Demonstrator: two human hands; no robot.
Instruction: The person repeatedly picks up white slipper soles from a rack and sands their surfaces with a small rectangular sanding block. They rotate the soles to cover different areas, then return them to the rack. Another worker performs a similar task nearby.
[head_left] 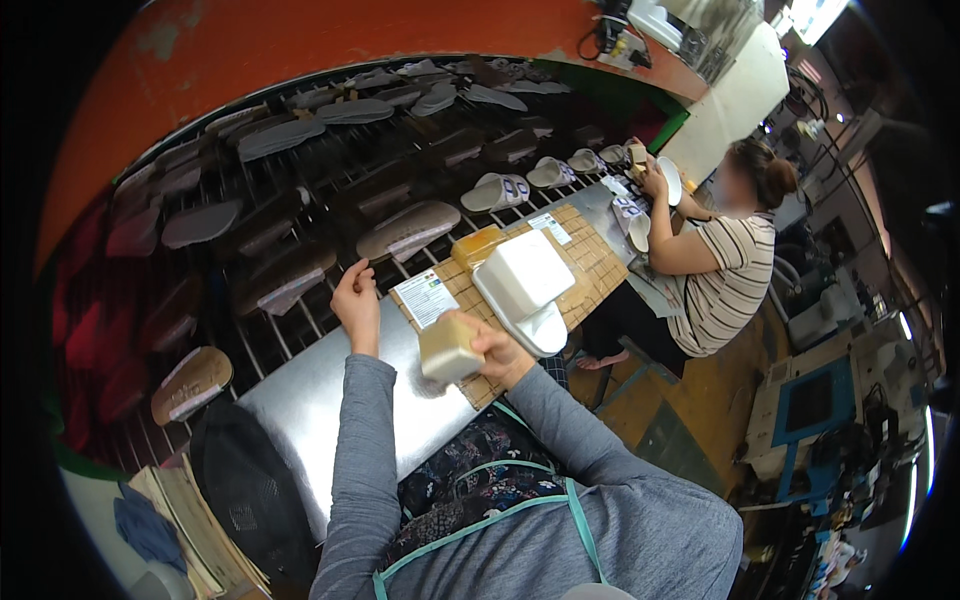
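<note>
A dark slatted conveyor rack [330, 170] fills the upper left and centre of the frame, carrying rows of grey shoe soles [280, 135] and slippers. Below it, running from lower left toward centre, lies the metal table [310, 420], its bare sheet surface reflective. A wooden slatted board [590, 265] sits on the table at frame centre, bearing a white rectangular container [525, 272] with a white sole [545, 328] under it and an amber block [478, 245] just beside it. A printed card [425, 298] lies at the board's left end. At upper right, a co-worker in a striped shirt [725, 285] sits at the far end of the table, handling pale soles.

The left hand [357, 303], centre frame, reaches to the rack edge; fingers loosely curled, nothing visibly held, fingertips at or near a slat. The right hand [500, 355] sits just right of centre; fingers closed round a tan sponge block [448, 348], held over the table edge beside the card. A black mesh pad [250, 490] rests at lower left.
</note>
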